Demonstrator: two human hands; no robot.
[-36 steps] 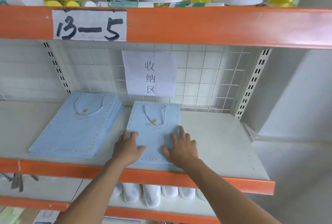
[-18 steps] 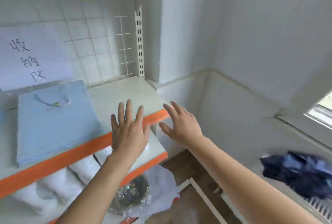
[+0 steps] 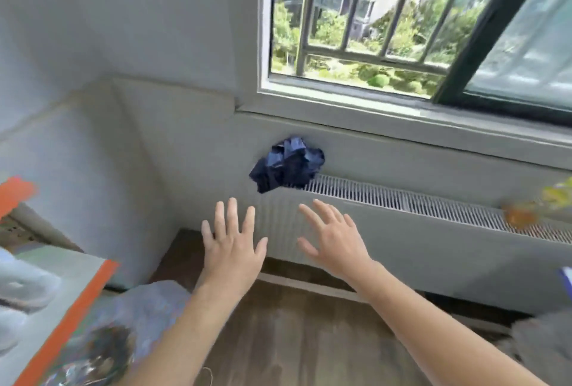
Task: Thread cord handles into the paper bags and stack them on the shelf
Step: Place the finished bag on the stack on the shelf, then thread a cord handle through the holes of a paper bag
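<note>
Paper bags nowhere in frame, only orange shelf (image 3: 62,320) edge at lower left. Left hand (image 3: 230,249) and right hand (image 3: 335,243) both spread flat, holding nothing, mid-air facing radiator (image 3: 418,199). Probably turning for next bag. Crumpled navy cloth (image 3: 288,164) on radiator's left end.

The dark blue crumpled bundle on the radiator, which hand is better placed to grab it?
Probably the right hand: it hovers open just below the dark blue bundle, slightly nearer than the left hand, which is also open and empty, further left.
</note>
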